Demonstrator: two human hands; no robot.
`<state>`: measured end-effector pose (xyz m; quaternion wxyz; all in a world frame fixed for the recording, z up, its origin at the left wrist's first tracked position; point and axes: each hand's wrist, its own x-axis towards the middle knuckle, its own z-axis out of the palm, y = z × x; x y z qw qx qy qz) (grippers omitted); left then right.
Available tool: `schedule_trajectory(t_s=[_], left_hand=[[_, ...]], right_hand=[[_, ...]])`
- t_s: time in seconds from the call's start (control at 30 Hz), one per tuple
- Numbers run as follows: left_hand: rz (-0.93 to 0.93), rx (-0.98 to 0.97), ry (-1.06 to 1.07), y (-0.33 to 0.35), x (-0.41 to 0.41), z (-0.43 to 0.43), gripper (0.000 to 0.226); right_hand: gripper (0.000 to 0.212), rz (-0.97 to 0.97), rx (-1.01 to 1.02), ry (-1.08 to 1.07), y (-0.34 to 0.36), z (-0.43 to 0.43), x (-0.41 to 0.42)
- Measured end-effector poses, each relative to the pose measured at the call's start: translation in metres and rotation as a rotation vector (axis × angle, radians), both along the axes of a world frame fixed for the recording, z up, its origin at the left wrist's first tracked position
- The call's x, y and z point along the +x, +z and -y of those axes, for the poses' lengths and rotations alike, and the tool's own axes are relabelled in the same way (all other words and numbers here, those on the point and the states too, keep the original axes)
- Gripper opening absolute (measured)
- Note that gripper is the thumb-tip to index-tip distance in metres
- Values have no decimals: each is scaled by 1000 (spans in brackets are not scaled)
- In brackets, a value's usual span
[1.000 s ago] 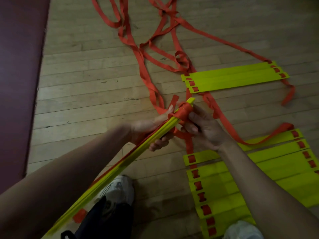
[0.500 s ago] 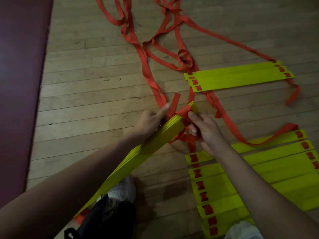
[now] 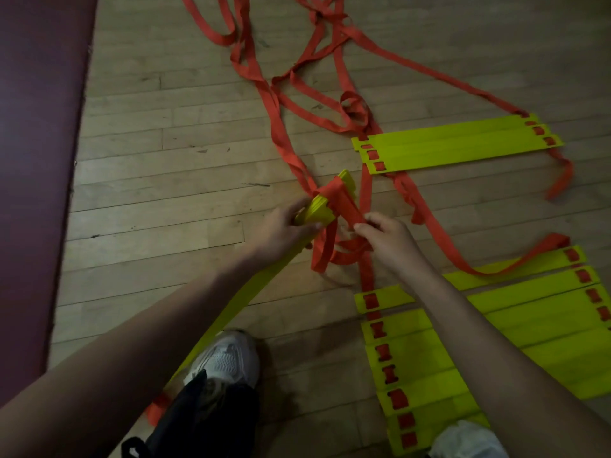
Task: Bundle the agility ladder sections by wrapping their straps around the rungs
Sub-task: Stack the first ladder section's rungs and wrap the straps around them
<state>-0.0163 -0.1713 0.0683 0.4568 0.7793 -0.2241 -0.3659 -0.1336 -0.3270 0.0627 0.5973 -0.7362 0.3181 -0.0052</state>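
Observation:
A stack of yellow rungs (image 3: 317,209) slants from my lap up to the middle of the floor. My left hand (image 3: 284,231) grips the stack near its upper end. An orange strap (image 3: 344,203) is wound across that end, and my right hand (image 3: 385,239) pinches the strap just right of the stack. Loose loops of the same strap hang below the two hands.
Three yellow rungs (image 3: 456,147) lie side by side at the right. A fan of several rungs (image 3: 463,352) spreads over the lower right floor. Orange straps (image 3: 264,90) trail over the wooden floor (image 3: 165,193) at the top. A dark mat (image 3: 36,160) borders the left. My shoes (image 3: 228,358) show below.
The rung stack has tipped so its upper end points further away. My right hand has pulled the strap over that end and down to the right. My left hand has shifted its grip.

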Motion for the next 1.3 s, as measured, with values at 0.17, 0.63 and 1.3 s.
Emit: schedule_trajectory(t_s=[0.17, 0.63, 1.3], left_hand=[[-181, -45, 25, 11, 8, -2, 40], [-143, -31, 157, 24, 1, 6, 56], [-73, -51, 183, 33, 1, 5, 67]], right_hand=[[20, 63, 499, 40, 10, -2, -4], [20, 209, -242, 93, 7, -25, -5], [18, 94, -346, 59, 31, -8, -4]])
